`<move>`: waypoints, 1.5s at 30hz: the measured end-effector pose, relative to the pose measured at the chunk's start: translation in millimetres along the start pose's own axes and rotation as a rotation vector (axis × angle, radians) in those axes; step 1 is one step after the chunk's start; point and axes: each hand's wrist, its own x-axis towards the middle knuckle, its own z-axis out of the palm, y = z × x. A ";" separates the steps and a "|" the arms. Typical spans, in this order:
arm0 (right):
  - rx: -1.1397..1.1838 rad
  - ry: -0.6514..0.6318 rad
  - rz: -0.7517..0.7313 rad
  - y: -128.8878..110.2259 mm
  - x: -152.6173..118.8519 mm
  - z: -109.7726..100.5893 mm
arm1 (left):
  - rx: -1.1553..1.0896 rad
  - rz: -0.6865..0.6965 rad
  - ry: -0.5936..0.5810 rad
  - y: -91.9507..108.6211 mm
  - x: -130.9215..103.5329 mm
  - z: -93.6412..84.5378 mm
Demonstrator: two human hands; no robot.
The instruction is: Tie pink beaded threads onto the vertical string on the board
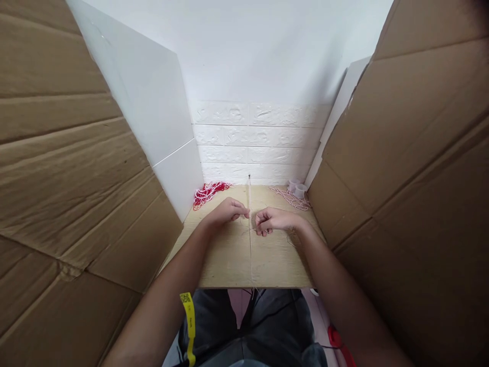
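Observation:
A thin pale cord (pixel 250 255) is stretched down the middle of a light wooden board (pixel 225 265), from a small nail (pixel 249 176) at the back to the front edge. My left hand (pixel 229 210) is closed in a pinch, its fingertips at the cord from the left. On the other side, my right hand (pixel 275 220) has its fingers curled together, closed on a fine pale thread that shows between its fingertips and the cord. Loose thin thread ends trail beneath the right wrist.
A heap of red and white cord (pixel 209 193) lies at the board's back left. Pale pink cord (pixel 292 198) and small translucent cups (pixel 300 190) occupy the back right. Cardboard walls (pixel 69 153) flank both sides, and a white brick-patterned wall (pixel 255 135) stands behind.

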 end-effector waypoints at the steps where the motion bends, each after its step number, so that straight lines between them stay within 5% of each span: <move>1: -0.016 0.007 -0.002 0.6 0.1 -0.2 | 0.023 0.009 -0.029 0.6 -0.5 0.7; 17: -0.335 0.210 0.077 4.1 -1.6 -2.6 | 0.349 0.028 0.000 -13.8 7.7 9.5; 31: -0.430 0.308 0.047 11.9 5.3 -1.3 | 0.281 0.047 -0.005 -11.1 6.1 11.3; 45: -0.437 0.334 0.012 24.7 15.2 0.2 | 0.190 0.057 -0.147 -1.2 1.6 11.1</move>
